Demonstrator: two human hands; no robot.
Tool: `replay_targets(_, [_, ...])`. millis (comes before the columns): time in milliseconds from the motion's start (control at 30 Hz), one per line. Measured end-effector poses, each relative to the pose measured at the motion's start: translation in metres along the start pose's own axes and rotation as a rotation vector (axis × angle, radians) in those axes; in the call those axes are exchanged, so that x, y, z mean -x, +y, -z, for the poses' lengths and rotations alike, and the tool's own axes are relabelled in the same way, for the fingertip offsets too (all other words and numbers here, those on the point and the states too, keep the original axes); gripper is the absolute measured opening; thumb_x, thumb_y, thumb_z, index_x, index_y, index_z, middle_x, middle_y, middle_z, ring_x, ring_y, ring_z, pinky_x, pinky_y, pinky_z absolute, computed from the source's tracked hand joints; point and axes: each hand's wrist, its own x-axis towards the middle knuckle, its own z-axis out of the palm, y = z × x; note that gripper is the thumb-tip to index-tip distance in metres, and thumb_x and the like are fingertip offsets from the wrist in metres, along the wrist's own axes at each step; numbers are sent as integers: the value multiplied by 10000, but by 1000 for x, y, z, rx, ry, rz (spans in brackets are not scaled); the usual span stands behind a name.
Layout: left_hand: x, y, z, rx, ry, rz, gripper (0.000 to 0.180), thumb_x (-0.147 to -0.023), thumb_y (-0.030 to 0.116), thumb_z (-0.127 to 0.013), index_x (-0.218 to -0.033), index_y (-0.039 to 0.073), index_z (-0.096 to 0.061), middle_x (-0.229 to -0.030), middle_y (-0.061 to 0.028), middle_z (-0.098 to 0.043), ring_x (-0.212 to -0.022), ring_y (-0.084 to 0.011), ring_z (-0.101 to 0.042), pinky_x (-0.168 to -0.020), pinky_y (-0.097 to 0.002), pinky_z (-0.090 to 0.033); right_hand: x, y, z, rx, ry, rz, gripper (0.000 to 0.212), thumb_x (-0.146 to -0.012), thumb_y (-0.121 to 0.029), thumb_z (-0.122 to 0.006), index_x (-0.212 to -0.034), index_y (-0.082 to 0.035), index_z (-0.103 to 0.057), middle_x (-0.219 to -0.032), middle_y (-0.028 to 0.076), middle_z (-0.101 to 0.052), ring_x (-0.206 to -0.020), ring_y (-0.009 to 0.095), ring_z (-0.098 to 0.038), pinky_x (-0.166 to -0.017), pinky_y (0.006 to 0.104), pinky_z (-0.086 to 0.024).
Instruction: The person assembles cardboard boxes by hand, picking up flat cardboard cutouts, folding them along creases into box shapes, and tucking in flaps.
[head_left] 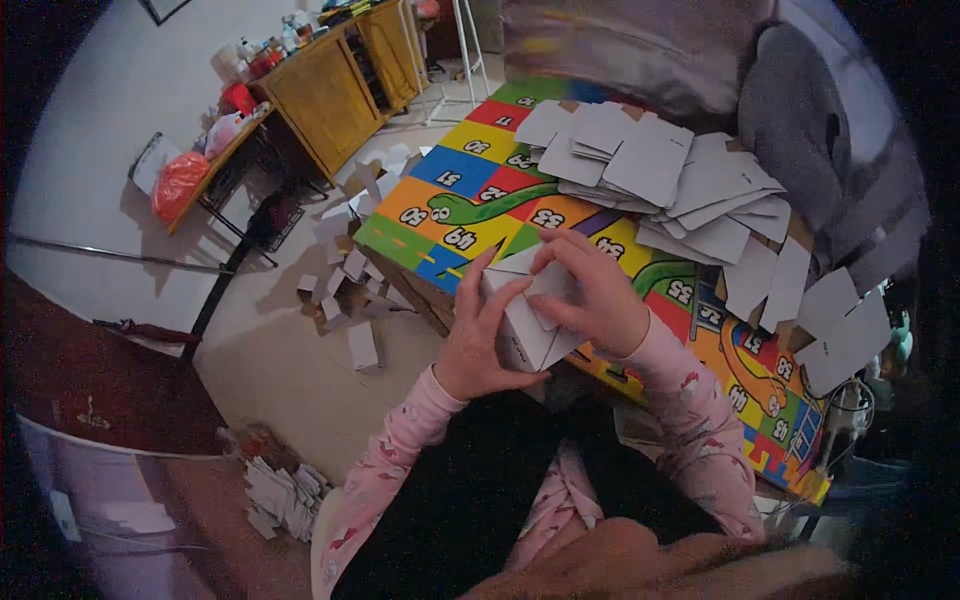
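Observation:
Between my two hands, at the near edge of the table, is a small white cardboard box (517, 318) with folded flaps on its upper side. My left hand (480, 335) wraps round the box's left side, thumb along the near lower edge. From the right, my right hand (592, 297) presses its fingers and thumb onto the flaps at the top. Part of the box is hidden under the fingers. Beyond my hands, a heap of flat white card blanks (650, 165) spreads over the far right of the table.
The table wears a colourful numbered board-game cover (450, 180). Several folded white boxes (345, 265) lie piled on the floor at the left, with more white card pieces (283, 497) at lower left. Wooden cabinets (320, 100) stand along the back wall. A grey chair back (800, 120) rises at the right.

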Motion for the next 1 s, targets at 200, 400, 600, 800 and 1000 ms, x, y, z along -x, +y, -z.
replay_targets(200, [-1, 1, -2, -13, 4, -27, 993, -470, 286, -874, -1360, 118, -468, -1471, -238, -241, -1313, -443, -318, -1068, -518, -315, 1, -6, 4, -13, 5, -52, 304, -703, -116, -706, -972, -76, -570, -1241, 163, -549, -1091, 307, -547, -871, 379, -442])
replay_targets(400, [-1, 3, 0, -42, 20, -68, 996, -473, 291, -875, -1362, 107, -466, -1451, -239, -280, -1296, -435, -347, -1061, -509, -323, 1, -7, 6, 31, -15, -65, 310, -679, -114, -704, -948, -75, -555, -1245, 163, -554, -1020, 298, -565, -846, 367, -455])
replay_targets(600, [-2, 5, 1, -37, 34, -73, 984, -475, 289, -875, -1355, 97, -476, -1446, -238, -291, -1287, -432, -358, -1051, -510, -335, 3, -4, 5, 25, 26, -17, 312, -667, -108, -694, -939, -74, -544, -1257, 161, -558, -982, 297, -572, -832, 363, -461])
replay_targets(800, [-3, 8, 4, -33, 33, -67, 987, -471, 288, -874, -1353, 87, -479, -1442, -241, -300, -1280, -431, -361, -1045, -514, -338, 2, -7, 8, -5, 11, -40, 310, -669, -101, -689, -936, -71, -536, -1258, 162, -561, -971, 304, -574, -828, 367, -463])
replay_targets(1000, [-3, 9, 5, -45, 29, -73, 998, -462, 297, -868, -1355, 81, -478, -1442, -245, -303, -1275, -429, -363, -1038, -519, -340, 2, -9, 9, 40, 13, -27, 301, -677, -91, -682, -936, -70, -530, -1231, 164, -569, -969, 308, -574, -822, 375, -462])
